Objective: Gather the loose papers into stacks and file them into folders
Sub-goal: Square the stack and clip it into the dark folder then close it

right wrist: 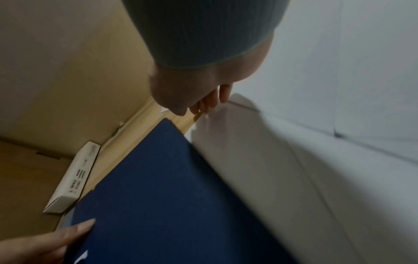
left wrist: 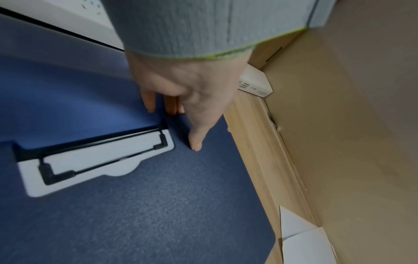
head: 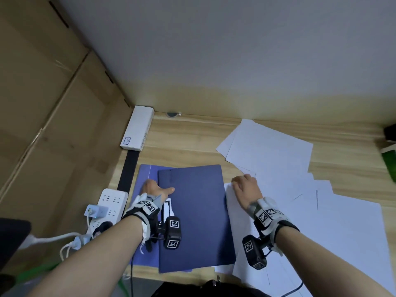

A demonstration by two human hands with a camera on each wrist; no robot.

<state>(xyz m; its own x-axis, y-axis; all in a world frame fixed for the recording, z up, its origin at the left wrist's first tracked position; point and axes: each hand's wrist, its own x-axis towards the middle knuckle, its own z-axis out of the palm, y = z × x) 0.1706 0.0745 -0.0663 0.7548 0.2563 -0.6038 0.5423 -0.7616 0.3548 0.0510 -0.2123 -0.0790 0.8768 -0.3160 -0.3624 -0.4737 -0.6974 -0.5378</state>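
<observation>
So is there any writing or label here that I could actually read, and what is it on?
No text here can be read.
White box by the wall: a small blue label and dark printed marks, too blurred to read.
Wrist cameras: square black-and-white coded markers, no words.
Blue folder and loose papers: no writing shows.
Power strip: no readable marking.

1. An office or study desk in a storage corner: a wood-grain desk (head: pixel 188 136) stands against a plain wall.
2. Blue folders (head: pixel 192 211) and loose white papers (head: pixel 278 151) cover the desk.
3. A white power strip (head: pixel 111 202) holds a plugged-in charger.
4. Large cardboard boxes (head: pixel 53 103) stand stacked at the left.
</observation>
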